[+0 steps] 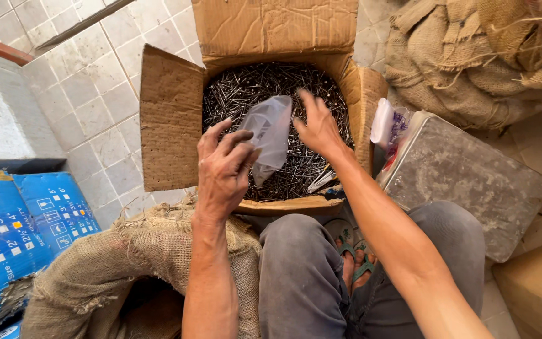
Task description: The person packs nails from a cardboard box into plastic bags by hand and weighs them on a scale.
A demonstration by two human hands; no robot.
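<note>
Hands open a clear plastic bag over a box of nails.
Left hand (224, 169) pinches the plastic bag (270, 135); right hand (318, 129), fingers spread, touches its edge above the cardboard box (170, 119) of nails (246, 88).

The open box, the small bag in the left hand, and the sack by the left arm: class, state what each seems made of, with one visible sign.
Box: corrugated cardboard, brown, matte, creased flaps.
Bag: thin plastic film, probably; translucent, limp, crumpled, held by the left hand.
Sack: coarse woven burlap, likely jute; tan, frayed edges.

Translucent plastic bag (270, 135), metal nails (308, 157)
</note>
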